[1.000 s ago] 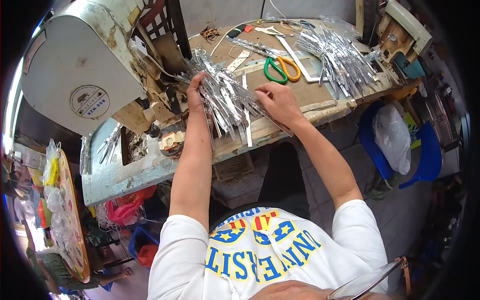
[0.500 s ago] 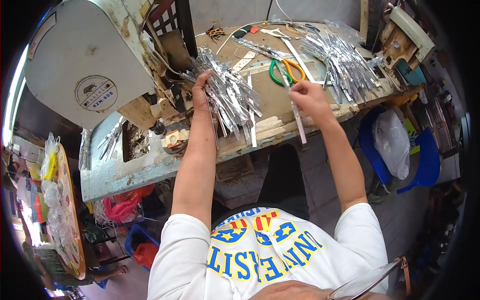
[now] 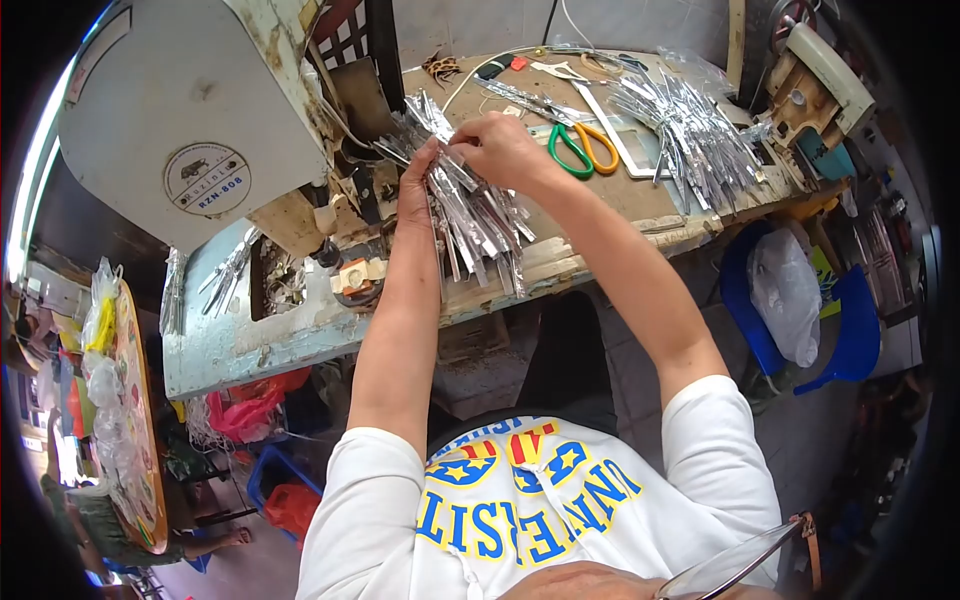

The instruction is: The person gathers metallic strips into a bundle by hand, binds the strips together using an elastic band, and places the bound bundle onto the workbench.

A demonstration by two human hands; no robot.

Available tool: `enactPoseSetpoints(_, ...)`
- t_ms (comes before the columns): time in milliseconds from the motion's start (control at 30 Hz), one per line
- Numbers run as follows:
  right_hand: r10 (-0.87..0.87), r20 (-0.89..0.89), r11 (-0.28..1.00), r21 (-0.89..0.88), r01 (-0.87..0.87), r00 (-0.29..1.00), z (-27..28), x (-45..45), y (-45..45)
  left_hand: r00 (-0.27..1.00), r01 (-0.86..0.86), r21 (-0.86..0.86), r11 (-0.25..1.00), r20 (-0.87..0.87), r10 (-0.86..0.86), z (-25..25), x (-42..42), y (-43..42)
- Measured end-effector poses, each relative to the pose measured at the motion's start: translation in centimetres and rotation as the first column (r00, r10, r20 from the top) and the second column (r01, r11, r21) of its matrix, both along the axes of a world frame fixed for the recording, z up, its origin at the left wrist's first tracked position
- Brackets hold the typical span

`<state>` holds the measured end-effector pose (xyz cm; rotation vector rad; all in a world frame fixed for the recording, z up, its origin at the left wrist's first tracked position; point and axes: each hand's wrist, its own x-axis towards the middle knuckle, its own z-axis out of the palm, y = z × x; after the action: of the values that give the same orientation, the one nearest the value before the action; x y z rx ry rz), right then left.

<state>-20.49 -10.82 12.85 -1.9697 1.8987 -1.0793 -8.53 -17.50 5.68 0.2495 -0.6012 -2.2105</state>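
A thick bundle of shiny silver strips (image 3: 485,225) fans out over the front of the worn bench. My left hand (image 3: 416,185) is closed around the left side of this bundle, its thumb pressed on top. Above the bundle, my right hand (image 3: 500,150) has its fingertips pinched on strips near my left thumb; its fingers partly hide which ones. Scissors with one green and one orange handle (image 3: 583,150) lie just right of my right hand. Beyond them rests a second pile of silver strips (image 3: 690,140).
A sewing machine (image 3: 180,120) stands close on the left, and another machine head (image 3: 815,75) is at the far right. A white frame-shaped piece (image 3: 618,130) lies beside the scissors. Below the bench's right end, a blue chair (image 3: 750,320) carries a plastic bag (image 3: 785,290).
My right hand has moved left from beside the scissors, where it held a single strip, onto the bundle. My left hand keeps its hold. The view has shifted slightly.
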Motion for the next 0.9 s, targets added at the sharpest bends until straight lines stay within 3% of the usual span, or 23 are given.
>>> enactPoseSetpoints(133,0.074,0.103,0.995,0.057,-0.080,0.992,0.3,-1.0,0.7,1.000,0.001,-0.026,1.000,0.011,-0.001,-0.3,-0.3,-0.3)
enactPoseSetpoints(233,0.029,0.287,0.999,-0.048,-0.016,0.958,-1.1,-1.0,-0.1,1.000,0.015,-0.044,0.999,0.012,-0.015,1.1,-0.2,1.0)
enactPoseSetpoints(333,-0.050,0.170,0.997,-0.051,0.060,0.984,-0.6,-0.1,1.0,0.999,0.049,-0.026,0.998,-0.004,-0.049,0.7,0.0,0.7)
enactPoseSetpoints(433,-0.010,0.090,1.000,0.029,0.008,0.996,-0.2,0.2,1.6,0.999,0.047,-0.054,0.997,-0.013,-0.047,-0.2,-0.1,-0.2)
enactPoseSetpoints(467,-0.017,0.152,0.996,0.087,0.003,0.988,0.1,0.3,1.8,0.999,0.033,-0.030,0.999,-0.008,-0.033,-0.3,-0.3,-0.1)
enactPoseSetpoints(533,0.014,0.140,0.997,0.075,-0.025,0.990,0.3,0.4,2.2,1.000,-0.016,-0.005,1.000,0.025,0.016,1.4,0.0,1.4)
enactPoseSetpoints(800,0.085,0.024,0.988,0.129,-0.087,0.996,0.5,0.4,4.6,0.999,-0.036,-0.062,0.997,0.012,0.036,-0.2,-0.3,-0.3)
enactPoseSetpoints(900,0.097,0.066,0.983,0.149,-0.106,0.993,0.6,-0.5,4.9,0.998,-0.039,-0.050,0.998,0.051,0.041,-0.3,-0.2,-0.4)
